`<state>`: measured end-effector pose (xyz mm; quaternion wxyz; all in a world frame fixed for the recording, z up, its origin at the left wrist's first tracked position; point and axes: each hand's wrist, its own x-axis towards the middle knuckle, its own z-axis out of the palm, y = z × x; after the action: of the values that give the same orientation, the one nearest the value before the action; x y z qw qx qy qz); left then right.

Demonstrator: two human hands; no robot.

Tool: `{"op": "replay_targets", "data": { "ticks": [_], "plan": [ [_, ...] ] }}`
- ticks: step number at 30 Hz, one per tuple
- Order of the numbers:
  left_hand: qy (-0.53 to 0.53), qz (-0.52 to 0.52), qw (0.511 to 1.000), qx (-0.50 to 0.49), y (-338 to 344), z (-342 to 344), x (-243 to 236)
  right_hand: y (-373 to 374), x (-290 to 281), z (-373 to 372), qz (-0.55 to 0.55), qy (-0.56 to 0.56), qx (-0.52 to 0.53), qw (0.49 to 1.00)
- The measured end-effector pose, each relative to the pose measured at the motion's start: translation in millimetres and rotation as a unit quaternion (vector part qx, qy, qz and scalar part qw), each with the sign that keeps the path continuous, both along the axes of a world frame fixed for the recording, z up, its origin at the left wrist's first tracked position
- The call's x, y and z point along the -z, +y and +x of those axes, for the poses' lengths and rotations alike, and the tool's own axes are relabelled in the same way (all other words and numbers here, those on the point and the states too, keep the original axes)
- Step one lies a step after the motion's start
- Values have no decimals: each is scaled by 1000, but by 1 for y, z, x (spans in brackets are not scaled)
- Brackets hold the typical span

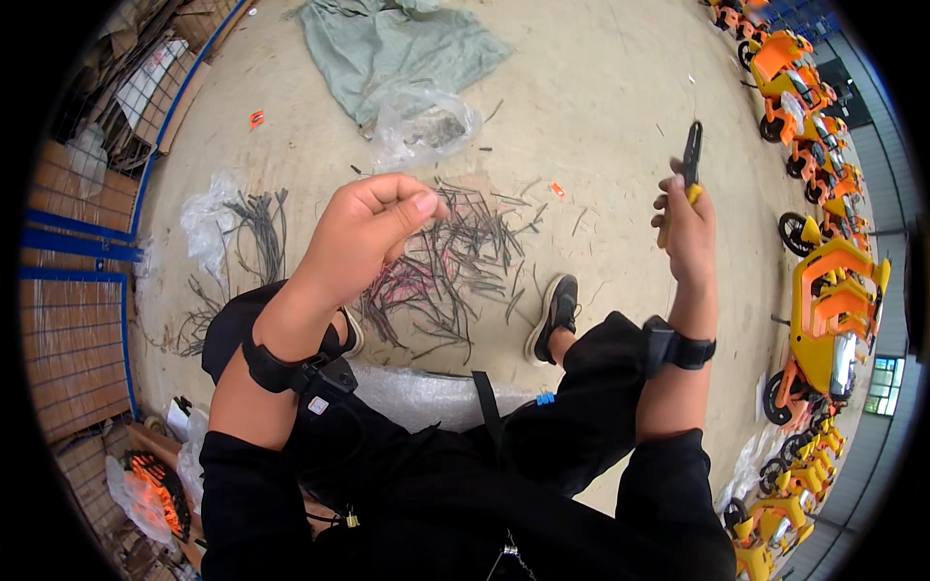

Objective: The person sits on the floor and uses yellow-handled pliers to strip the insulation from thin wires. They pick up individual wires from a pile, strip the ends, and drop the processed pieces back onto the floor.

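My right hand (686,225) is raised at the right, its fingers wrapped round a pair of pliers (693,160) with black jaws pointing up and yellow grips. Further left, my left hand (366,230) is closed, thumb pressed to the curled fingers. Whatever may be in it is hidden or too small to name. Below and beyond that hand, a loose pile of cut cable pieces (465,257), mostly black with some red, is scattered on the concrete floor. A bundle of longer dark cables (260,237) lies to the left.
A green-grey sack (387,53) and a clear plastic bag (421,126) lie beyond the pile. Blue-framed mesh cages (82,242) stand at the left. Yellow and orange scooters (823,300) line the right. Bubble wrap (417,397) is under my legs.
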<state>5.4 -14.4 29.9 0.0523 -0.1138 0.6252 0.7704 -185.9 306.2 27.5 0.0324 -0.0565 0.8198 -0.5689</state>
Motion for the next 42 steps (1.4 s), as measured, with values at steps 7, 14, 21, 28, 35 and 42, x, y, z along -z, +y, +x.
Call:
{"op": "replay_targets", "data": {
  "ticks": [7,14,21,28,35,42],
  "plan": [
    [75,115,991,-5,1,-8,14,-42,5,64,-43,-248,-269,930],
    [41,36,998,26,18,-11,12,-76,5,115,30,-224,-385,895],
    [28,27,999,27,22,-12,18,-80,7,119,9,-235,-372,898],
    [23,44,999,11,28,-14,21,-77,11,118,77,-210,-377,899],
    [24,53,998,-6,29,-15,23,-76,11,117,69,-166,-388,904],
    [4,44,999,-4,32,-15,24,-75,14,119,130,-74,-381,912]
  ]
}}
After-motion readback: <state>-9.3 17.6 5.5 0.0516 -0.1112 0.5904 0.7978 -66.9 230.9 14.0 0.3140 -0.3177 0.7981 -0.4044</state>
